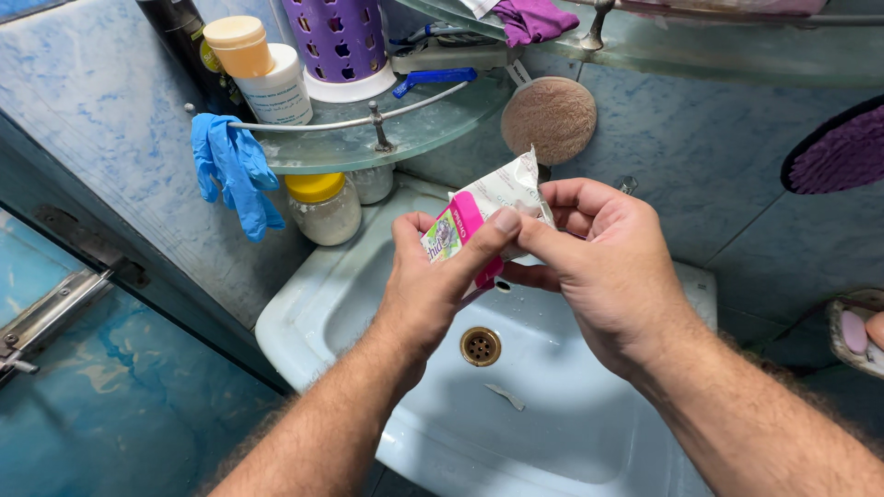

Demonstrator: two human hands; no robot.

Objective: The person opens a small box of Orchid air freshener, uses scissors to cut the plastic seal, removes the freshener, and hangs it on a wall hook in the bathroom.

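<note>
Two hands, one small packet between them. Left hand [433,285] curled around the lower end of the packet [479,216], thumb pressed across its pink and green printed face, other fingers [414,235] closed behind. Right hand [599,267] pinching the upper white end, fingers bent in tight, thumb laid flat against the wrapper. Both grasping firmly, neither released. Packet of thin glossy foil, crinkled, with a serrated top edge, held in the air above the basin.

Below, one pale blue ceramic sink [304,322], smooth and rectangular with rounded corners, one round brass drain [480,345] with small holes, one scrap of torn wrapper [505,397] lying on the wet bottom.

Above left, one curved glass corner shelf [405,138] with a thin metal rail. On it one white jar with an orange cap [258,64], one dark bottle [180,28], one purple perforated plastic holder [341,41], one blue-handled razor [433,78]. One pair of blue rubber gloves [235,170] draped limp over the rail. Under the shelf, one yellow-lidded jar [322,207] of white powder. One round brown fibrous pad [549,120] against the marbled blue tile wall [92,120].
</note>
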